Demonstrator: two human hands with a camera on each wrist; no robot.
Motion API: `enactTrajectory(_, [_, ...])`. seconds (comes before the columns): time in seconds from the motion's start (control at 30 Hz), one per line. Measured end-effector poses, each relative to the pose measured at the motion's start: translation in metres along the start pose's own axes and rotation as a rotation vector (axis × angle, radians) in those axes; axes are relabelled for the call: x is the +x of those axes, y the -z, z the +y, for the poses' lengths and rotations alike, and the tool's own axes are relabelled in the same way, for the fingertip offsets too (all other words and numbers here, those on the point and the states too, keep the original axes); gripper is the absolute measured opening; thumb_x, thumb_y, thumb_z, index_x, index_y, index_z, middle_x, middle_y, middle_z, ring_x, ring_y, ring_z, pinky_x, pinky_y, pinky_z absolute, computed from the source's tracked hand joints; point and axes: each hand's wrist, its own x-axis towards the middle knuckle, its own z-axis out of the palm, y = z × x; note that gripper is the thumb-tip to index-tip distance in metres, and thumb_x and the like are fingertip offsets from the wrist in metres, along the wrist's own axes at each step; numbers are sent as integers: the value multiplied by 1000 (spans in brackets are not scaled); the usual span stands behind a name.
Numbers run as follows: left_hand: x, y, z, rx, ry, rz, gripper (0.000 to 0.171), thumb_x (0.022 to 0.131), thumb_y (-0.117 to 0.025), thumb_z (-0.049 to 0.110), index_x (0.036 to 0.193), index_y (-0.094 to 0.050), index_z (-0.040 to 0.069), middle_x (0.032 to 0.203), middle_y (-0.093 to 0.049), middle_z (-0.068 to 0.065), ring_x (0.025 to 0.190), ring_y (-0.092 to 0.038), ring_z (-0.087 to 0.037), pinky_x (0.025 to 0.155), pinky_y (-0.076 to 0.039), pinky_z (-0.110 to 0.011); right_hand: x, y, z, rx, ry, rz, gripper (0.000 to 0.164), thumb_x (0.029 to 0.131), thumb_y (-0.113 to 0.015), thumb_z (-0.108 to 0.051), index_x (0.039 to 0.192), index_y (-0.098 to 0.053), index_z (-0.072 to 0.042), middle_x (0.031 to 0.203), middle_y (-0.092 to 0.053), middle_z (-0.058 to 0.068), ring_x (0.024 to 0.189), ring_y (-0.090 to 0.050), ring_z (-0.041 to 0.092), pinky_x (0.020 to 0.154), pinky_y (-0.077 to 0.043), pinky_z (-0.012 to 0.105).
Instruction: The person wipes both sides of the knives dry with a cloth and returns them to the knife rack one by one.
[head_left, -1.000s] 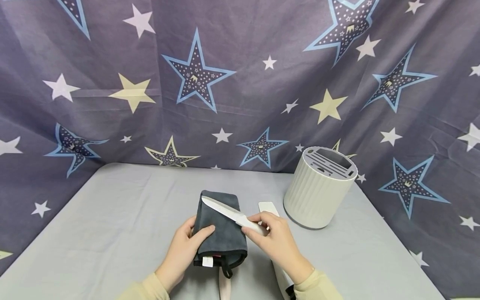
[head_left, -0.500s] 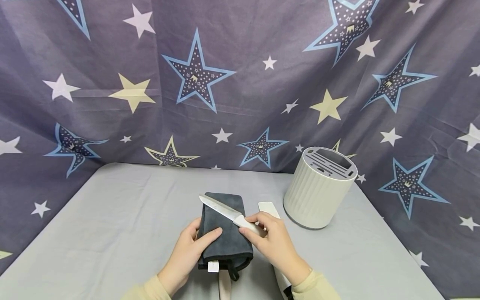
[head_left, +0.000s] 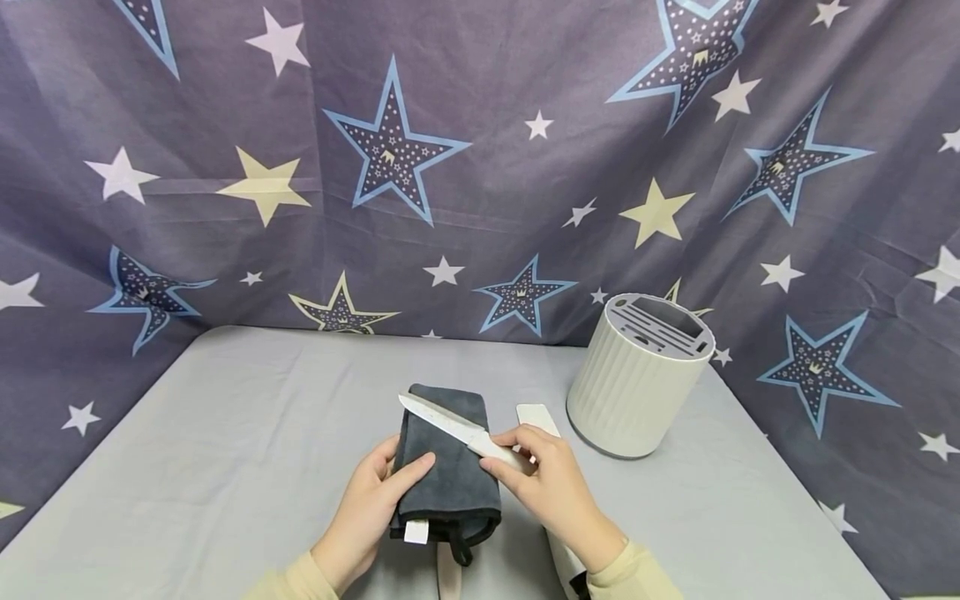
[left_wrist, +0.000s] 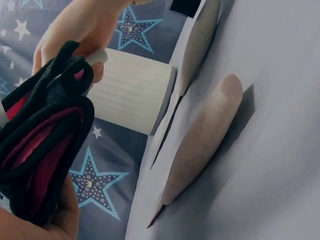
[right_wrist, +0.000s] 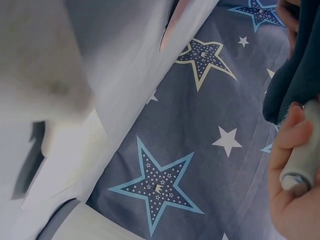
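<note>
A folded dark grey cloth [head_left: 442, 487] with black edging, a white tag and a hanging loop is held up in front of me. My left hand [head_left: 360, 504] grips it from the left, thumb on its front face. In my right hand [head_left: 557, 483] is a kitchen knife [head_left: 442, 418], pinched by its white handle. Its pale blade slants across the upper face of the cloth, tip pointing up and left. The left wrist view shows red inside the folds of the cloth [left_wrist: 47, 135]. The right wrist view shows fingers around the knife's handle [right_wrist: 302, 157].
A ribbed cream knife block [head_left: 637, 383] with a slotted grey top stands at the back right. One knife with a pale handle [left_wrist: 205, 142] lies on the table below the cloth. A second, wide-bladed knife [head_left: 534, 414] lies under my right arm. A star-patterned curtain [head_left: 480, 208] hangs behind.
The cloth shifts right and slightly down under the blade, then a little back left. The knife moves only slightly, and both hands keep their grips.
</note>
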Motion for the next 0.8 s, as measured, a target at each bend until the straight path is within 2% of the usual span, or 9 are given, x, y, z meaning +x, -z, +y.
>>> enactTrajectory(0.37, [0, 5, 1, -35, -31, 93, 44, 94, -64, 21, 130, -53, 0, 97, -74, -7, 78, -73, -18, 72, -58, -30, -1, 4, 4, 15, -21, -17, 19, 74, -85, -13, 90, -75, -11, 73, -64, -7, 63, -45, -1, 53, -42, 17])
enactTrajectory(0.8, [1, 10, 3, 11, -44, 162, 47, 96, -62, 23, 136, -50, 1, 105, -73, -4, 86, -72, -12, 77, -57, -25, -4, 10, 4, 32, -78, -48, 16, 76, -84, -16, 90, -76, -14, 72, -62, -9, 63, -44, 0, 53, -40, 17])
